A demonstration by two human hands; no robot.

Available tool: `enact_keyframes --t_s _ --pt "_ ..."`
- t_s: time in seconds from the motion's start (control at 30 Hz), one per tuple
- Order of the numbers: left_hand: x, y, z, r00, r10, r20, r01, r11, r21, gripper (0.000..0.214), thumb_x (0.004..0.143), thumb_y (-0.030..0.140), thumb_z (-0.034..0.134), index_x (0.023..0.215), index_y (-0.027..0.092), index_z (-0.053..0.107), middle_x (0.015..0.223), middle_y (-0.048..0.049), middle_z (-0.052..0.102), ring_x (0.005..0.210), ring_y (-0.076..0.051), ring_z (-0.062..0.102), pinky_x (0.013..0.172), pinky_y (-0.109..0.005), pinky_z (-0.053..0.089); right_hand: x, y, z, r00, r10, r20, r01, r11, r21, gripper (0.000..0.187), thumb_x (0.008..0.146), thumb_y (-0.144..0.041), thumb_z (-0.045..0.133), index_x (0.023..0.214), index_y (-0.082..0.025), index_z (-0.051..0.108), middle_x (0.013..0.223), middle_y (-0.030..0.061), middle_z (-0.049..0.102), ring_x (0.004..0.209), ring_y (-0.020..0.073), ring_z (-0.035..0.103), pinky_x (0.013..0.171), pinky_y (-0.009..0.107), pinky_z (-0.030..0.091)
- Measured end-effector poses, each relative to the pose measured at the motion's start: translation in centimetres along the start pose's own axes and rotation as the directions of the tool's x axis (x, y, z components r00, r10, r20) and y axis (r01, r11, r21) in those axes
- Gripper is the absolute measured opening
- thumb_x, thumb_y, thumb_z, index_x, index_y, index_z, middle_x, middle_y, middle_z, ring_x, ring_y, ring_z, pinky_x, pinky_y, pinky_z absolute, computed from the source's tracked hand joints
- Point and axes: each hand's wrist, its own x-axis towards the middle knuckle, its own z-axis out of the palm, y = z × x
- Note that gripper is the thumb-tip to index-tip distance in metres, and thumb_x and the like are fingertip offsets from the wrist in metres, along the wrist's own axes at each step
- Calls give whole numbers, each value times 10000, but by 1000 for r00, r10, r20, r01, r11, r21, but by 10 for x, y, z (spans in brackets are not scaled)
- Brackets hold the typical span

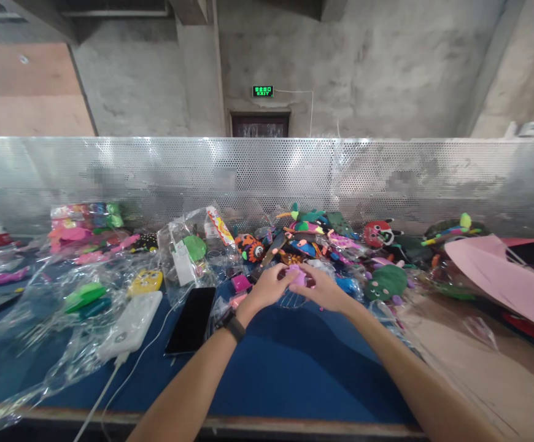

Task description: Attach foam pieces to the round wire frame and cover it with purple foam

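Both hands meet over the middle of the blue table, fingers curled around a lump of purple modelling clay. My left hand, with a dark band on the wrist, grips the clay from the left. From the other side my right hand has its fingers pressed on it. Just left of the hands lie a magenta block and a pinkish piece in clear wrap. Beyond them is a heap of colourful clay figures. A green clay figure with purple feet lies to the right.
A black phone and a white power bank with a cable lie at the left. Crumpled clear plastic bags cover the table's left side. A pink sheet juts in at the right. Behind stands a perforated metal panel.
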Motion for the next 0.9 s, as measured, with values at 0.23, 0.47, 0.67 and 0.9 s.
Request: enact_keyframes --t_s 0.23,0.47,0.67,0.9 --pt "2 2 4 998 -45 -41 44 999 -28 520 848 607 365 866 147 607 779 -63 640 579 -154 584 490 -237 427 2 -5 -2 997 19 -76 -20 1000 -11 325 899 -471 435 980 -184 565 684 5 636 432 101 531 455 232 423" --pt "3 1 3 999 -35 -31 36 999 29 520 878 570 333 806 142 620 736 -61 633 640 -168 580 602 -270 462 4 -2 -2 993 81 -88 -85 996 -34 395 878 -533 438 714 -180 506 569 -11 586 406 98 505 427 222 389" --pt "1 11 0 997 -72 38 80 956 -282 428 874 493 407 1089 173 596 1041 -86 635 843 -195 614 688 -295 507 2 -3 -1 994 111 18 -112 973 200 441 913 -550 318 1057 -192 530 712 11 615 437 102 527 403 229 393" --pt "0 16 0 950 -278 142 311 794 -523 395 862 403 408 1114 166 600 1071 -88 637 898 -210 628 731 -318 508 0 -9 0 998 59 -29 -56 993 102 541 861 -510 470 1319 -239 372 655 -16 589 476 132 536 485 267 439"
